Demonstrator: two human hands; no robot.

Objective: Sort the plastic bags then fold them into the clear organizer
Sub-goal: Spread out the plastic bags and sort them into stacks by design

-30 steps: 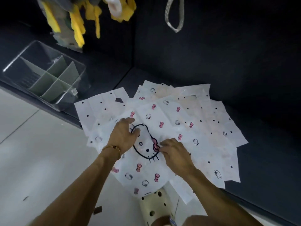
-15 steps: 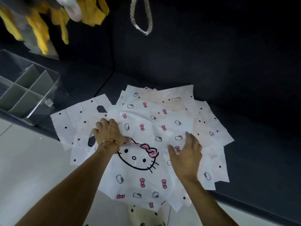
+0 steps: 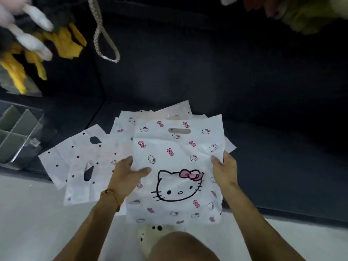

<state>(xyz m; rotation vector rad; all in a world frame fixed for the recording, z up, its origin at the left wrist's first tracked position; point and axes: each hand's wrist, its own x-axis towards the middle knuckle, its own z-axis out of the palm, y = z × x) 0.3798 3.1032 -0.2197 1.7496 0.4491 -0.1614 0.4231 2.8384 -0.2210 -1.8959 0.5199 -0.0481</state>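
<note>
A white plastic bag with a big cat face and pink bows (image 3: pixel 175 159) is held up by both its side edges over the pile. My left hand (image 3: pixel 130 172) grips its left edge, thumb on the front. My right hand (image 3: pixel 224 166) pinches its right edge. Under it lie more cat-print bags (image 3: pixel 122 127) and, to the left, white bags with dark dots (image 3: pixel 75 161) spread flat. The clear organizer (image 3: pixel 20 132) with grey dividers stands at the far left on the dark surface.
The bags lie across the edge of a dark mat (image 3: pixel 263 157) and a pale tiled floor (image 3: pixel 28 213). A cream clog (image 3: pixel 150 236) and a knee show at the bottom. Yellow and white cloth (image 3: pixel 37 44) and a rope loop (image 3: pixel 105 44) hang at top left.
Both hands went from lying flat on the cat-face bag to gripping its side edges, and the bag has been lifted and turned upright. The view shifted right.
</note>
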